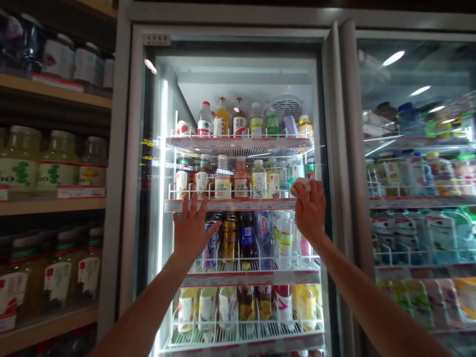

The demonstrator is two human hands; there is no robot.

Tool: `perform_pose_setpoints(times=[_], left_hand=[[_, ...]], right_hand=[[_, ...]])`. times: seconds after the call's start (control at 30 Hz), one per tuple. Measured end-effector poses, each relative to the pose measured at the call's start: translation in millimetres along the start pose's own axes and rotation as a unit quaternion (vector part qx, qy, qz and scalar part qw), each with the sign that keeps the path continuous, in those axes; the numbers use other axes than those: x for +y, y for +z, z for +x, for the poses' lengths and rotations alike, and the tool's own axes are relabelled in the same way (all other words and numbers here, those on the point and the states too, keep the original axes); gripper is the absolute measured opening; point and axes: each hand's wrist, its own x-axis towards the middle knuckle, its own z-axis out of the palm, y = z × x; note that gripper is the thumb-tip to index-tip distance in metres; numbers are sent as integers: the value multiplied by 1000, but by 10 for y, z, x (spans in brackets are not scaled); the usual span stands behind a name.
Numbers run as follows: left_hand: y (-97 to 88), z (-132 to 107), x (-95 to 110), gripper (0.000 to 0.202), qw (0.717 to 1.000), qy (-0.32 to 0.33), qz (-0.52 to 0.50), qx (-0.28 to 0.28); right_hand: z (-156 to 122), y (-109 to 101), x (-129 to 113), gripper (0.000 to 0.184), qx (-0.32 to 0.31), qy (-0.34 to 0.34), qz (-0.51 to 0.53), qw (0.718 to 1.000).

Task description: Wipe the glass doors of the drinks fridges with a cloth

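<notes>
A tall glass fridge door (245, 74) fills the middle of the view, with lit drink shelves behind it. My left hand (190, 225) is raised with its fingers spread, at the glass in front of the second and third shelves; whether it touches cannot be told. Toward the right side of the same pane, my right hand (311, 210) grips a pale crumpled cloth (300, 187) at second-shelf height. Part of the cloth is hidden by the fingers. Behind the glass stand several bottles, such as a clear juice bottle (259, 179), and a gold can (229, 238).
Vertical metal door handles (347, 148) run between this door and a second glass fridge door (420, 119) on the right. On the left, wooden shelves (55, 206) carry several jars and bottles, including a pale yellow juice bottle (57, 163). Ceiling lights reflect in the glass.
</notes>
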Motion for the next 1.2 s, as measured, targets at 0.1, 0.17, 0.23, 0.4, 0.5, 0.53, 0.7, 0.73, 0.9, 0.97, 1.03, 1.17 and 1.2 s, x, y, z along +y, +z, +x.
perform_pose_setpoints(times=[0.1,0.17,0.23,0.4,0.5,0.53,0.7,0.73,0.9,0.97,1.03,1.17,1.2], left_hand=[[-10,0,-6,66,1000,-7,-16,-5],[-28,10,-8,64,1000,-9,-27,-1],[-55,47,13,63,999,-9,-36,11],[-119,273,223,65,999,4,-49,15],[-115,401,370,68,999,20,-40,-1],[-108,425,402,69,999,23,-35,-4],[-73,434,424,68,999,25,-23,-2],[-71,429,414,68,999,24,-22,-3],[-73,426,381,68,999,33,-6,-5],[-74,431,378,67,999,32,-8,-7],[-79,436,380,67,999,31,-12,-8],[-98,439,402,67,999,30,-11,-10],[-105,437,410,67,999,28,-10,-12]], right_hand=[[-24,1,-19,45,-36,-71,27,996],[-22,-5,-6,45,-91,-158,39,982],[30,-4,42,43,-80,-132,20,988],[146,17,97,46,4,-6,-4,1000],[137,12,113,47,-75,-136,22,988],[147,12,137,46,-75,-135,20,988],[226,33,222,46,28,11,-5,1000],[218,30,213,46,9,-20,3,1000],[210,-15,264,45,-65,-117,13,991],[254,-16,319,44,-3,-31,-9,999],[273,-12,317,44,18,-8,-14,1000],[256,-17,158,43,-96,-178,13,979],[270,-12,117,44,-104,-185,13,977]])
